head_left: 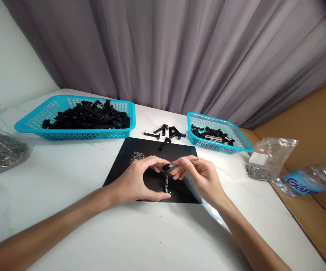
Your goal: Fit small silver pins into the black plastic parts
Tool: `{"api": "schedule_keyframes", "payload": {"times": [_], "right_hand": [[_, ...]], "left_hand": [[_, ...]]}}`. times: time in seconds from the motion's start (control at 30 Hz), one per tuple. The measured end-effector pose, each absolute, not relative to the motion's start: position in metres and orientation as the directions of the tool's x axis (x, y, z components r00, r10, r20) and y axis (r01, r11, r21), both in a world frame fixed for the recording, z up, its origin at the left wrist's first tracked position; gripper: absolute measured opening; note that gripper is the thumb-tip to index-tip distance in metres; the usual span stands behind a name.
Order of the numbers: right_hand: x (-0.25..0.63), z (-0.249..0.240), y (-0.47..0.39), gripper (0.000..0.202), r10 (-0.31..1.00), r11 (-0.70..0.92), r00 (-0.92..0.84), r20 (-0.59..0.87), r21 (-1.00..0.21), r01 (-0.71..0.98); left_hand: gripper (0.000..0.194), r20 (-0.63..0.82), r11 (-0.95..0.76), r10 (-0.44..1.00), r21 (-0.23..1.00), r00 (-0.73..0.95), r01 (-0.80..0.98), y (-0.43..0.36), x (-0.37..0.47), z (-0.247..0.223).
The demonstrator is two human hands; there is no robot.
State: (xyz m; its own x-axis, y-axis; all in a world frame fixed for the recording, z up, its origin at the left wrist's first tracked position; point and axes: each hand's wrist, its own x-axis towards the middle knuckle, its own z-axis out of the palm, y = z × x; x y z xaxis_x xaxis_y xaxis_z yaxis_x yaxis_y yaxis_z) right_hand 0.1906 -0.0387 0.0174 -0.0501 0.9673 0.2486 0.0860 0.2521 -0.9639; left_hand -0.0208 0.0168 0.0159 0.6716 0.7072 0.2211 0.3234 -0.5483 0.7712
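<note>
My left hand (138, 178) holds a narrow black part (166, 180) between thumb and fingers, above a black mat (154, 195). In my right hand (201, 175) is a thin metal tool (192, 160), pinched between thumb and fingers, its tip touching or close to the far end of the black part. A pile of small shiny metal pieces (137, 156) lies on the mat, left of the held part. Several loose black parts (175, 131) are spread beyond the mat.
A large blue basket (89, 134) of black parts stands at the back left, a smaller blue basket (222, 148) at the back right. Bags of metal pieces lie at far left (4, 150) and right (260, 171). A plastic bottle (306, 182) is at the right.
</note>
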Motion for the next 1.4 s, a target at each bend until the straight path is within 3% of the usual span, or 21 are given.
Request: {"api": "schedule_keyframes", "payload": {"times": [0.37, 0.5, 0.6, 0.67, 0.77, 0.9, 1.0, 1.1, 1.27, 1.4], "right_hand": [[0.182, 0.011, -0.042, 0.031, 0.961, 0.275, -0.059, 0.271, -0.958, 0.076], [0.184, 0.019, -0.042, 0.033, 0.863, 0.428, 0.148, 0.482, -0.855, 0.292], [0.180, 0.016, -0.041, 0.039, 0.757, 0.479, 0.241, 0.608, -0.766, 0.427], [0.172, 0.008, -0.042, 0.036, 0.794, 0.492, 0.090, 0.601, -0.723, 0.485], [0.151, -0.005, -0.045, 0.031, 0.838, 0.526, -0.255, 0.482, -0.589, 0.614], [0.128, -0.012, -0.048, 0.047, 0.793, 0.601, -0.480, 0.375, -0.357, 0.715], [0.122, -0.013, -0.048, 0.050, 0.777, 0.623, -0.534, 0.333, -0.295, 0.724], [0.123, -0.015, -0.046, 0.045, 0.779, 0.622, -0.527, 0.340, -0.304, 0.722], [0.126, -0.019, -0.043, 0.017, 0.785, 0.608, -0.422, 0.453, -0.437, 0.663], [0.128, -0.015, -0.042, 0.017, 0.800, 0.586, -0.373, 0.470, -0.476, 0.656]], "left_hand": [[0.063, 0.213, -0.559, 0.690, 0.764, 0.692, 0.322, 0.020, -0.023, 0.017], [0.062, 0.215, -0.480, 0.697, 0.848, 0.684, 0.223, 0.040, -0.032, 0.029], [0.060, 0.278, -0.411, 0.791, 0.902, 0.545, 0.136, 0.062, -0.042, 0.036], [0.058, 0.313, -0.363, 0.875, 0.929, 0.371, 0.073, 0.073, -0.047, 0.038], [0.056, 0.348, -0.359, 0.914, 0.933, 0.209, 0.016, 0.081, -0.051, 0.037], [0.055, 0.379, -0.386, 0.911, 0.923, 0.162, 0.012, 0.082, -0.049, 0.033], [0.055, 0.377, -0.386, 0.908, 0.922, 0.181, 0.013, 0.082, -0.048, 0.029], [0.055, 0.399, -0.413, 0.892, 0.910, 0.212, 0.025, 0.082, -0.048, 0.025], [0.055, 0.430, -0.454, 0.873, 0.889, 0.228, 0.059, 0.081, -0.047, 0.021], [0.056, 0.438, -0.472, 0.866, 0.875, 0.243, 0.104, 0.080, -0.046, 0.019]]}}
